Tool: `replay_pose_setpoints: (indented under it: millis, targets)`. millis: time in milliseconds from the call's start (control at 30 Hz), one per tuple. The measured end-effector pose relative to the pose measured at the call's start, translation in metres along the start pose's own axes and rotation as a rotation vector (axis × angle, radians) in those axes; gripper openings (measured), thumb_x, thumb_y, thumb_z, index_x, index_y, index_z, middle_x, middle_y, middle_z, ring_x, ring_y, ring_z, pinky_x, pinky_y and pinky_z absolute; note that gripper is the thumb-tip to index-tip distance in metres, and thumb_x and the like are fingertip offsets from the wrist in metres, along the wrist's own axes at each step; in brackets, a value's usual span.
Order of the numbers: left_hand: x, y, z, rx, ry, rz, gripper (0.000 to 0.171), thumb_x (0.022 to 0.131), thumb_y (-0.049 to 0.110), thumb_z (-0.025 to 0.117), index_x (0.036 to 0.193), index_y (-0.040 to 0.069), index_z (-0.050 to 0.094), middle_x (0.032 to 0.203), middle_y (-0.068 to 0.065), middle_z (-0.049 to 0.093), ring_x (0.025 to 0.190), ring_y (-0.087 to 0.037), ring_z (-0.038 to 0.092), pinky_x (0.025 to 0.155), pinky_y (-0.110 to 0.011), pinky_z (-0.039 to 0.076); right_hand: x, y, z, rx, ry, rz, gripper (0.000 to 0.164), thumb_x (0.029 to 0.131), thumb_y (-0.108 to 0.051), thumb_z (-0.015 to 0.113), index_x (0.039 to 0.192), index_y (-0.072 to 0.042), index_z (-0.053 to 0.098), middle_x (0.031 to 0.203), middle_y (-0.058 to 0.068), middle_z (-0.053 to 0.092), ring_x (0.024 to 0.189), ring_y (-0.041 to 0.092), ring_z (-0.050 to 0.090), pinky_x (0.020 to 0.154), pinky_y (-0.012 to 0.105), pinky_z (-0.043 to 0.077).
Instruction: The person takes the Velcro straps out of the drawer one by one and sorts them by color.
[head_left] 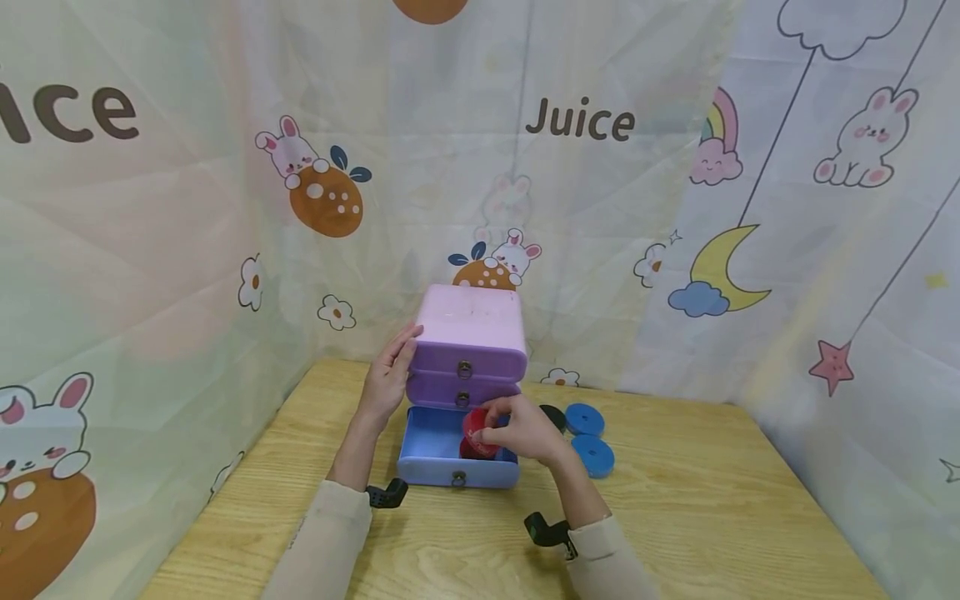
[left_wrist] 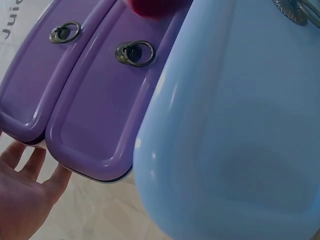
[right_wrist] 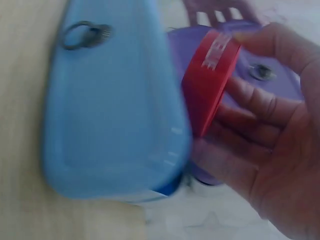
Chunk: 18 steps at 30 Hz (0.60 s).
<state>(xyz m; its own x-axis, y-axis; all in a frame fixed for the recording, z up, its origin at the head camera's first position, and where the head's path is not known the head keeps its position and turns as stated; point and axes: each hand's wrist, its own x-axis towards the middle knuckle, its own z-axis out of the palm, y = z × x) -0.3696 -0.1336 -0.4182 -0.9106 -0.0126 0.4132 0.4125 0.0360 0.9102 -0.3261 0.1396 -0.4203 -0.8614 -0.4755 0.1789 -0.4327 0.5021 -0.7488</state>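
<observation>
A small chest [head_left: 472,317] with a pink top has two closed purple drawers, and its blue bottom drawer [head_left: 459,472] is pulled out. My left hand [head_left: 388,375] rests against the chest's left side, its fingers fairly straight, as the left wrist view also shows. My right hand [head_left: 521,429] pinches a red disc [right_wrist: 210,82] with white lettering between thumb and fingers. It holds the disc tilted over the right part of the blue drawer. Below it, a darker red round shape [head_left: 476,450] shows inside the drawer, partly covered by the held disc.
Two blue discs [head_left: 585,419] and a black disc [head_left: 553,417] lie on the wooden table [head_left: 675,500] right of the chest. The black one is partly hidden by my right hand. A printed cloth [head_left: 450,167] hangs behind and along the sides.
</observation>
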Motion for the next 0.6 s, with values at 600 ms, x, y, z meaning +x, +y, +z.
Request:
replay_pose_setpoints:
  millis: [600]
  targets:
    - [0.0, 0.0, 0.0, 0.013, 0.01, 0.008, 0.048, 0.107, 0.051, 0.052, 0.148, 0.029, 0.059, 0.168, 0.009, 0.036, 0.158, -0.02, 0.028, 0.126, -0.053, 0.031, -0.041, 0.048, -0.094, 0.219, 0.362, 0.083, 0.023, 0.094, -0.015, 0.075, 0.097, 0.006, 0.065, 0.148, 0.022, 0.058, 0.132, 0.043, 0.054, 0.082, 0.041, 0.064]
